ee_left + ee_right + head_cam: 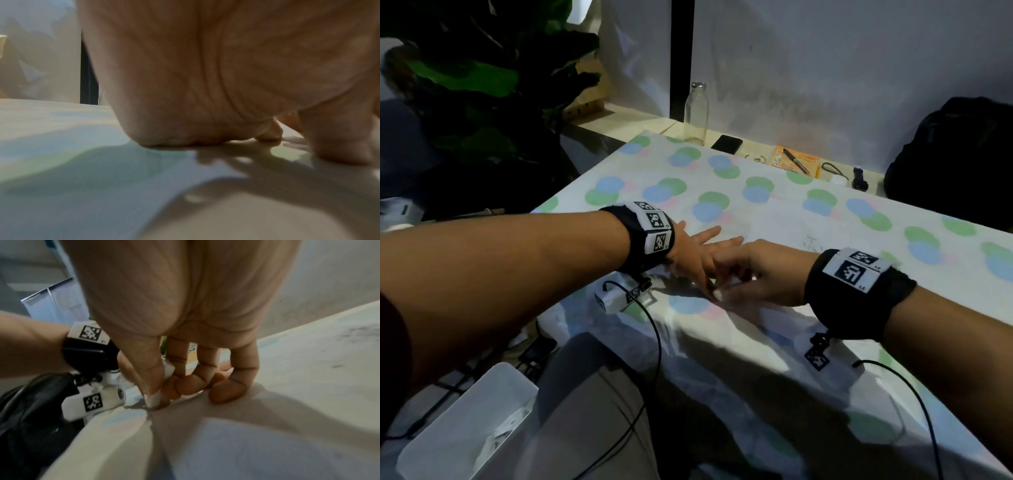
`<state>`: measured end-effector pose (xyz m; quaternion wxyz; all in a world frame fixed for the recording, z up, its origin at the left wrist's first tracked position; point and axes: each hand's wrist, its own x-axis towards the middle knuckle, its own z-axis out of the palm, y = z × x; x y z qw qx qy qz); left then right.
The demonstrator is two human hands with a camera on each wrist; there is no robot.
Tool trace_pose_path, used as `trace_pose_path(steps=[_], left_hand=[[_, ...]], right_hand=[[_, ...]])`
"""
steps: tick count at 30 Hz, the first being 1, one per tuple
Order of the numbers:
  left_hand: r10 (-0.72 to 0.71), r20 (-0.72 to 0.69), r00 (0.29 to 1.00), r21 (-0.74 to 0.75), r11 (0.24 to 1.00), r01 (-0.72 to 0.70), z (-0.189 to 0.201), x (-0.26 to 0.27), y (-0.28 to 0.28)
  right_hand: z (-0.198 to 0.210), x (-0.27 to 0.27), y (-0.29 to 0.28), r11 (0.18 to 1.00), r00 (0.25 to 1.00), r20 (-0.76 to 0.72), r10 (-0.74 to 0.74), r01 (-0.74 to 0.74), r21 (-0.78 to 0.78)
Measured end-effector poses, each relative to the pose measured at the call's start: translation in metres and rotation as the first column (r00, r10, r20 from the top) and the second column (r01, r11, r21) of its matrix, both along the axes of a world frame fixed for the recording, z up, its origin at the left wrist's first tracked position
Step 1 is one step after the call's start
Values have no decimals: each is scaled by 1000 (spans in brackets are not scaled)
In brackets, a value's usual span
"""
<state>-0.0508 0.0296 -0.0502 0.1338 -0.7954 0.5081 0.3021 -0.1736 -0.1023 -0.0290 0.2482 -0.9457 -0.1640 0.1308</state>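
white cloth [774,219] with blue and green spots fills the middle of the frame. at centre left the left hand [693,250], fingers spread flat, presses it against sliding; just right, the right hand [767,274] pinches its fold, probably to pull it smooth.

**Table, cloth-covered: surface contents**

Table [755,147], pale top. One spotted cloth [774,212], white with blue and green dots, spread over most of it, near edge hanging rumpled. Bare far strip, left to right:
- clear glass bottle [695,113], upright
- dark phone [726,144]
- orange booklet [811,161] bearing a black pen [795,160]
- black cord loop [834,170]
- small black object [859,179]
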Motion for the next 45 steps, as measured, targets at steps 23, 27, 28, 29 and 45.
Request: trace_pose_path(steps=[23,27,28,29,45], left_hand=[[-111,-10,994,71,991,111,-2,11,0],[-104,-31,994,51,993,105,-5,12,-1],[-113,-26,993,48,992,114,-6,13,-1],[-122,-24,992,45,991,123,-7,13,-1],[-121,-27,992,59,991,122,-7,16,2]], right_hand=[[12,-30,-27,950,956,95,-277,287,-121],[5,-41,0,852,994,78,81,-28,-523],[6,-43,5,778,980,109,166,-63,-625],[8,-46,6,727,968,117,222,-84,-681],[-2,-26,-33,557,588,-196,-785,808,194]])
